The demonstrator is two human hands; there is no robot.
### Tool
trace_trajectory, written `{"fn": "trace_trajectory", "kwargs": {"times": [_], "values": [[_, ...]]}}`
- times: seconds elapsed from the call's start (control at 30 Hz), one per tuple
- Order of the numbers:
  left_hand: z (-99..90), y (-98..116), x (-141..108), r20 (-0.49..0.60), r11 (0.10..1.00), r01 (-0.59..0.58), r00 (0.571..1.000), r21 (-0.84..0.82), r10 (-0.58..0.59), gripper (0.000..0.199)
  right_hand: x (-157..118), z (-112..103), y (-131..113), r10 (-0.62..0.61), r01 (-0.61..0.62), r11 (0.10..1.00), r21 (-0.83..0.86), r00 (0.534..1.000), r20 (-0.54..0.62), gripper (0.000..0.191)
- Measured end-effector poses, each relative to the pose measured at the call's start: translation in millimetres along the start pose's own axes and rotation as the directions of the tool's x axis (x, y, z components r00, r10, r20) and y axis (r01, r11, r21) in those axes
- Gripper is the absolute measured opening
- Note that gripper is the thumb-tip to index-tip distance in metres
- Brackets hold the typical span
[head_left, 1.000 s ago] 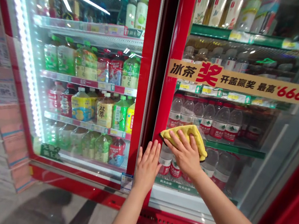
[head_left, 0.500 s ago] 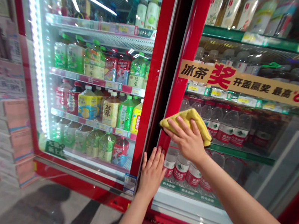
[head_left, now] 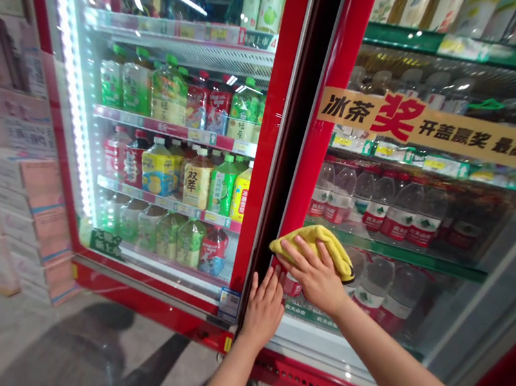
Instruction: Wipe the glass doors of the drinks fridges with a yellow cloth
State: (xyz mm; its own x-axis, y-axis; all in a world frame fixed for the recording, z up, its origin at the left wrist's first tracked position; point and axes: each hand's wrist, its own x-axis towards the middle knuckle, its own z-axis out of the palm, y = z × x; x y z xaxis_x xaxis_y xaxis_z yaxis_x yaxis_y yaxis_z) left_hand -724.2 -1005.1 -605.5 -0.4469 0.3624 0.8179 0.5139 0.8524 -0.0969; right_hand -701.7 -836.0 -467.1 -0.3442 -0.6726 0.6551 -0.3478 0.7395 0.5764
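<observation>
- Right hand [head_left: 311, 278] is spread over the yellow cloth [head_left: 342, 253], palm down, fingers slightly apart. Looks like pressing rather than pinching, though the thumb's hidden, so can't swear to it.
- The cloth is bunched up against the right door, lying across the red frame [head_left: 338, 56] and the edge of the glass [head_left: 498, 303], below the banner [head_left: 444, 130]. Bottles [head_left: 400, 209] sit on shelves behind the glass.
- Left hand [head_left: 263, 311] has nothing in it that I can see. It's open, fingers a bit spread, up against the lower part of that frame, fingertips just under the right hand.
- Biggest worry imo: the dark gap [head_left: 315, 52] between the two coolers. The cloth's left corner is right at it, so a push too far left could tuck it in or snag it on the frame's edge.
- Hands are super close together. Any quick downward move of the right one would probably knock into the left fingers.
- With only flat pressure on a folded cloth, it could slip or bunch more if the push eases off, leaving bare fingertips smudging the glass.
- The banner might lift at its left end if the cloth got dragged hard over it.
</observation>
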Motion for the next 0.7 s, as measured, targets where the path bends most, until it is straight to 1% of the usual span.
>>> {"fn": "trace_trajectory", "kwargs": {"times": [0.03,0.07,0.1,0.2,0.27,0.33,0.4,0.47,0.5,0.53,0.57,0.6,0.67,0.7], "values": [[2.6,-0.5,-4.8,0.002,1.000,-0.004,1.000,0.008,0.004,0.048,-2.0,0.9,-0.2,-0.027,0.027,1.000,0.003,1.000,0.002,0.053],[4.5,-0.9,-8.5,0.001,1.000,-0.002,1.000,0.017,0.002,0.050,-0.9,0.4,2.0,-0.029,0.029,1.000,-0.001,1.000,-0.006,0.054],[5.9,-1.0,-11.1,-0.003,1.000,0.000,1.000,0.026,0.000,0.053,2.6,-0.8,5.7,-0.003,0.003,1.000,-0.008,1.000,-0.022,0.055],[8.3,0.1,-14.5,-0.022,0.999,0.005,1.000,0.041,-0.004,0.057,14.5,-3.8,14.1,0.155,-0.158,0.987,-0.030,0.984,-0.083,0.062],[9.8,0.9,-16.4,-0.028,0.999,0.010,1.000,0.037,-0.009,0.054,12.9,-0.9,8.8,0.204,-0.208,0.978,-0.032,0.974,-0.094,0.062],[11.5,0.9,-19.5,-0.028,1.000,0.010,1.000,0.026,-0.009,0.050,2.3,5.1,-4.3,0.174,-0.176,0.984,-0.023,0.982,-0.080,0.060],[12.8,0.2,-22.2,-0.027,1.000,0.000,1.000,0.012,0.000,0.047,-9.1,9.9,-16.2,0.105,-0.105,0.994,-0.007,0.993,-0.056,0.057],[12.3,-0.1,-21.6,-0.028,1.000,-0.009,1.000,0.002,0.009,0.047,-11.9,8.6,-16.3,0.053,-0.052,0.999,0.006,0.998,-0.033,0.056],[11.3,0.1,-19.3,-0.029,1.000,-0.009,1.000,0.000,0.009,0.049,-8.6,5.0,-10.4,0.061,-0.060,0.998,0.002,0.998,-0.032,0.057],[9.6,0.8,-15.6,-0.031,1.000,-0.007,0.999,0.000,0.007,0.051,-2.7,-0.3,-1.2,0.098,-0.098,0.995,-0.009,0.994,-0.042,0.058],[7.3,2.0,-10.7,-0.033,1.000,-0.004,0.999,0.000,0.004,0.054,4.6,-6.7,10.2,0.159,-0.161,0.987,-0.026,0.985,-0.066,0.060],[4.6,3.4,-4.8,-0.036,1.000,-0.001,0.999,0.000,0.001,0.058,12.0,-13.4,21.9,0.241,-0.246,0.968,-0.045,0.965,-0.105,0.062],[-1.6,6.7,8.5,-0.042,1.000,0.007,0.999,-0.001,-0.007,0.067,22.0,-24.0,39.6,0.382,-0.400,0.914,-0.064,0.904,-0.191,0.064],[-4.9,8.4,15.3,-0.044,1.000,0.009,0.999,-0.003,-0.009,0.070,23.2,-26.5,42.9,0.432,-0.456,0.888,-0.066,0.873,-0.225,0.065]]}}
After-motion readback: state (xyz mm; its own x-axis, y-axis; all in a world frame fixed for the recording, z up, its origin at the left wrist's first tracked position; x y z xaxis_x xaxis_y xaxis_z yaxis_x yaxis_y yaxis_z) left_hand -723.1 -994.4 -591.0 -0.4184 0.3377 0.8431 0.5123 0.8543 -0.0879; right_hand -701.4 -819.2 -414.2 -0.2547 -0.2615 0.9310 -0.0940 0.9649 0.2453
